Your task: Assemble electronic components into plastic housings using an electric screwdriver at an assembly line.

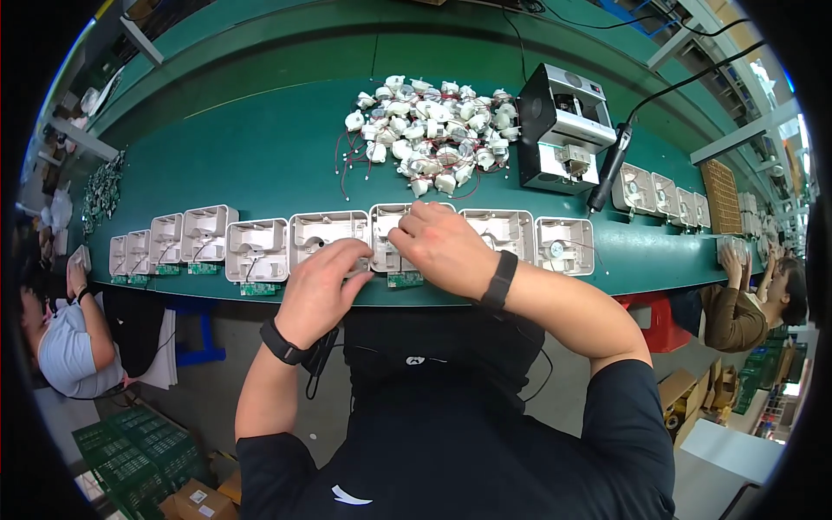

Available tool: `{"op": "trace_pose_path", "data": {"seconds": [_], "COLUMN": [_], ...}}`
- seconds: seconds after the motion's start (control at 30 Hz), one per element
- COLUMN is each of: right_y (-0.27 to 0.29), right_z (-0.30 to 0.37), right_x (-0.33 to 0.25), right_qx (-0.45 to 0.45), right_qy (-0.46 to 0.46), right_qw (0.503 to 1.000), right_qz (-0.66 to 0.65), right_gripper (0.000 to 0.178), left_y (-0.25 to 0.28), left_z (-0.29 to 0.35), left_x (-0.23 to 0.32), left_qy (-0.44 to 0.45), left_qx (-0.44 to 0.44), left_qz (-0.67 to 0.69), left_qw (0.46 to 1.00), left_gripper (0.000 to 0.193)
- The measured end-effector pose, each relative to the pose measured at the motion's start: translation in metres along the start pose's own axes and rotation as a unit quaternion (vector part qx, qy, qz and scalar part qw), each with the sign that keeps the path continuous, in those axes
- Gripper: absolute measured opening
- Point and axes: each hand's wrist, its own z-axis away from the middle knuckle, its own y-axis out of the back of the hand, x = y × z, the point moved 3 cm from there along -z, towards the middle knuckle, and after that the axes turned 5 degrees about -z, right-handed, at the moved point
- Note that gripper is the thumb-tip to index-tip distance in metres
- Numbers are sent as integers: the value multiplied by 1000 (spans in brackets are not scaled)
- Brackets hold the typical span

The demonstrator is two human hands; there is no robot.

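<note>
White housing (392,236) — an open plastic shell with a green circuit board (405,280) at its near edge — sits at the front of a green table (286,156), in the middle of a row of like shells. Both of the worker's hands are on it. The left hand (322,286) curls over the shell's left near corner, fingers bent and pressing on the plastic; whether it pinches anything small cannot be told. The right hand (442,247) lies across the shell's top and right side, fingers bent down into the cavity, covering much of it — what they grip inside is hidden. Each wrist bears a black band.

Left of the shell stand more housings (256,250) in a line running toward the table's left end, each with a small green board in front. To the right are two more (565,245), the far one showing a round part inside. Behind the row lies a heap of small white motors (429,130) with red wires. Right of the heap stands a black-and-white machine (562,126), and a black electric screwdriver (607,169) hangs on its cable just beside it. Further housings (663,195) continue past it.

A seated person (65,338) works at the left edge, another (754,299) at the right. Green crates (134,455) stand on the floor, lower left.
</note>
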Motion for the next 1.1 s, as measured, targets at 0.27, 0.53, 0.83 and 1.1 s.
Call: {"op": "trace_pose_path", "data": {"seconds": [0.27,0.53,0.83,1.1], "right_y": [-2,35,58,55], "right_z": [-1,18,41,48], "right_x": [-6,-24,-30,-33], "right_qx": [-20,38,55,58], "right_qy": [-12,-29,-40,-39], "right_qw": [998,999,998,997], "right_qz": [61,24,4,-18], "right_gripper": [19,26,26,27], "left_y": [50,19,-2,12], "left_z": [-66,-175,-223,-203], "left_x": [-29,-86,-124,-150], "left_qy": [17,-5,84,161], "left_qx": [2,78,-46,-65], "left_qz": [-90,-224,-198,-119], "left_qw": [996,972,976,978], "left_gripper": [22,20,36,52]}}
